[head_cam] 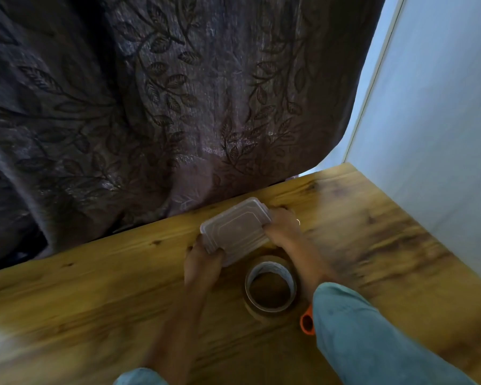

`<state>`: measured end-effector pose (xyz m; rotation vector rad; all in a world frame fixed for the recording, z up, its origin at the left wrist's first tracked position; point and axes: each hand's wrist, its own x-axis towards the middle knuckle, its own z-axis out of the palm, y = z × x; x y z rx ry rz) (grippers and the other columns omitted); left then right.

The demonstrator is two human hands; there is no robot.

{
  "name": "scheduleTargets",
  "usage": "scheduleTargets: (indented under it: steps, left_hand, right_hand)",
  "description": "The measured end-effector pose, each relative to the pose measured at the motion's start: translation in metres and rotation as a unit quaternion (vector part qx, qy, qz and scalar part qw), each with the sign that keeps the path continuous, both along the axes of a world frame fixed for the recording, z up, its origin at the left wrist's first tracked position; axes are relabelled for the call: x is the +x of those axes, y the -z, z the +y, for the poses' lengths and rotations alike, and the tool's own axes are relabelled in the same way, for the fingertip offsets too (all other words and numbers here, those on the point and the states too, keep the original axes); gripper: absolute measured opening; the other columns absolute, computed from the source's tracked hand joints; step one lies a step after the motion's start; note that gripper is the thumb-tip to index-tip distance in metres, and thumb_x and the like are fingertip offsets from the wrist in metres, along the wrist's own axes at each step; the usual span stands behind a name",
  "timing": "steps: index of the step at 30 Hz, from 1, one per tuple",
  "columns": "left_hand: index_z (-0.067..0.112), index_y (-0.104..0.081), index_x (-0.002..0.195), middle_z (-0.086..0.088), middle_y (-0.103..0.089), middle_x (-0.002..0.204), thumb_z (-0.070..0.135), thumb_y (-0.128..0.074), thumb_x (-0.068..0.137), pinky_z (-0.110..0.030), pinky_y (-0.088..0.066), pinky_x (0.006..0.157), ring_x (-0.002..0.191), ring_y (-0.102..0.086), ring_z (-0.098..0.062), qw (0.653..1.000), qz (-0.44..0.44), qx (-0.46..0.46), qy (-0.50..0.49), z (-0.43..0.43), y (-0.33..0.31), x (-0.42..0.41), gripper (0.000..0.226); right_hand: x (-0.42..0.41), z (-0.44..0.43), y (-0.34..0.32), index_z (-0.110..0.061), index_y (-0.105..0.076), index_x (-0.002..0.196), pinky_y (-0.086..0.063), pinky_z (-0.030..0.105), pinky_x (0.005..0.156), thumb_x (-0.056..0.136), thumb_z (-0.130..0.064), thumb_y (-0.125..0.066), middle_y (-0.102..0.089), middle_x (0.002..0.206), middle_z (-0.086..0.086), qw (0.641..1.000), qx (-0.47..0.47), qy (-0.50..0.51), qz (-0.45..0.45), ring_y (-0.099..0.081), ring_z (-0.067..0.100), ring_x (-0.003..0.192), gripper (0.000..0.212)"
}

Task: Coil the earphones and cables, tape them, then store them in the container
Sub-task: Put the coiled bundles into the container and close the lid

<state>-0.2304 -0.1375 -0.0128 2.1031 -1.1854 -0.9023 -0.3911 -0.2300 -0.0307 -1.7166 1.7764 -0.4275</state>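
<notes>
A clear rectangular plastic container [235, 229] with its lid on sits on the wooden table [95, 287], near the far edge. My left hand [203, 262] grips its near left corner, thumb on the lid. My right hand [282, 227] grips its right end, fingers curled over the rim. A roll of brown tape [271, 289] lies flat just in front of the container, between my forearms. No earphones or cables show; the container's contents are too blurred to make out.
An orange scissor handle [306, 322] pokes out from under my right sleeve. A dark leaf-patterned curtain [150, 107] hangs behind the table's far edge. A pale wall [442, 134] stands along the table's right side.
</notes>
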Motion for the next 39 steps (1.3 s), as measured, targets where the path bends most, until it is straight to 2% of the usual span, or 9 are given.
scheduleTargets:
  steps: [3,9,13,19,23,26,32,36,39]
  left_hand:
    - [0.023,-0.049,0.128,-0.003,-0.062,0.113,0.017,-0.055,0.085,-0.039,-0.052,0.080,0.095,-0.059,-0.024,0.997,0.036,-0.057,-0.033,0.006,-0.015,0.002,0.044]
    - [0.031,-0.050,0.133,-0.001,-0.064,0.119,0.018,-0.054,0.090,-0.031,-0.046,0.077,0.096,-0.063,-0.025,0.989,0.014,-0.128,-0.067,0.053,-0.060,0.028,0.044]
    - [0.027,-0.049,0.135,-0.002,-0.063,0.121,0.018,-0.053,0.092,-0.027,-0.036,0.073,0.104,-0.060,-0.025,0.986,-0.040,-0.139,-0.080,0.116,-0.083,0.053,0.044]
    - [0.025,-0.064,0.119,0.014,-0.057,0.077,0.017,-0.054,0.091,-0.014,-0.037,0.058,0.066,-0.046,0.004,0.985,-0.061,-0.123,-0.101,0.210,-0.074,0.085,0.031]
    - [0.022,-0.060,0.125,0.010,-0.058,0.078,0.016,-0.052,0.091,-0.014,-0.037,0.055,0.063,-0.046,0.002,0.984,-0.092,-0.115,-0.105,0.257,-0.056,0.108,0.036]
    - [0.023,-0.063,0.120,-0.003,-0.069,0.089,0.021,-0.053,0.089,-0.028,-0.041,0.057,0.077,-0.061,-0.021,0.984,-0.113,-0.082,-0.108,0.287,-0.042,0.125,0.033]
    - [0.017,-0.058,0.124,-0.005,-0.066,0.104,0.020,-0.055,0.092,-0.012,-0.033,0.053,0.079,-0.055,-0.012,0.989,-0.051,-0.063,-0.125,0.332,-0.030,0.124,0.033]
    - [0.016,-0.046,0.137,-0.007,-0.063,0.122,0.022,-0.054,0.092,-0.029,-0.049,0.079,0.102,-0.059,-0.021,0.991,-0.048,-0.047,-0.114,0.341,-0.017,0.122,0.047]
    - [0.018,-0.044,0.138,-0.006,-0.062,0.124,0.025,-0.055,0.092,-0.024,-0.043,0.075,0.104,-0.059,-0.019,0.993,-0.036,-0.050,-0.105,0.343,-0.014,0.124,0.048]
  right_hand:
    - [0.000,0.014,-0.022,-0.011,-0.067,0.087,-0.047,0.034,0.076,0.091,-0.013,-0.050,-0.066,0.088,0.008,0.998,-0.053,-0.015,-0.037,-0.059,0.026,0.089,0.018]
    - [0.010,0.067,-0.076,-0.002,-0.069,0.091,-0.036,0.010,0.045,0.092,-0.015,-0.055,-0.068,0.082,0.016,0.986,-0.114,-0.019,-0.123,-0.054,0.017,0.061,0.019]
    - [0.030,0.123,-0.086,-0.002,-0.069,0.091,-0.038,0.020,0.052,0.089,-0.021,-0.061,-0.069,0.082,0.017,0.979,-0.133,-0.044,-0.150,-0.061,0.024,0.066,0.021]
    - [0.060,0.216,-0.072,-0.017,-0.058,0.067,-0.037,0.009,0.049,0.089,-0.021,-0.062,-0.052,0.060,-0.004,0.978,-0.122,-0.090,-0.144,-0.048,0.005,0.054,0.023]
    - [0.075,0.262,-0.057,-0.017,-0.050,0.057,-0.034,0.015,0.047,0.087,-0.020,-0.064,-0.046,0.053,-0.005,0.977,-0.104,-0.106,-0.152,-0.043,0.007,0.050,0.033]
    - [0.086,0.292,-0.050,-0.021,-0.039,0.052,-0.030,0.017,0.047,0.085,-0.018,-0.065,-0.040,0.049,-0.006,0.976,-0.100,-0.100,-0.164,-0.041,0.009,0.049,0.042]
    - [0.104,0.327,-0.041,-0.009,-0.062,0.071,-0.042,0.016,0.049,0.088,-0.023,-0.064,-0.057,0.059,0.002,0.983,-0.098,-0.115,-0.108,-0.050,0.009,0.051,0.022]
    - [0.108,0.337,-0.039,-0.012,-0.067,0.086,-0.056,0.027,0.061,0.089,-0.026,-0.062,-0.068,0.074,0.004,0.987,-0.119,-0.090,-0.063,-0.066,0.018,0.067,0.016]
    - [0.107,0.344,-0.040,-0.018,-0.065,0.104,-0.052,0.020,0.057,0.091,-0.029,-0.060,-0.065,0.082,-0.006,0.989,-0.119,-0.080,-0.033,-0.063,0.006,0.069,0.018]
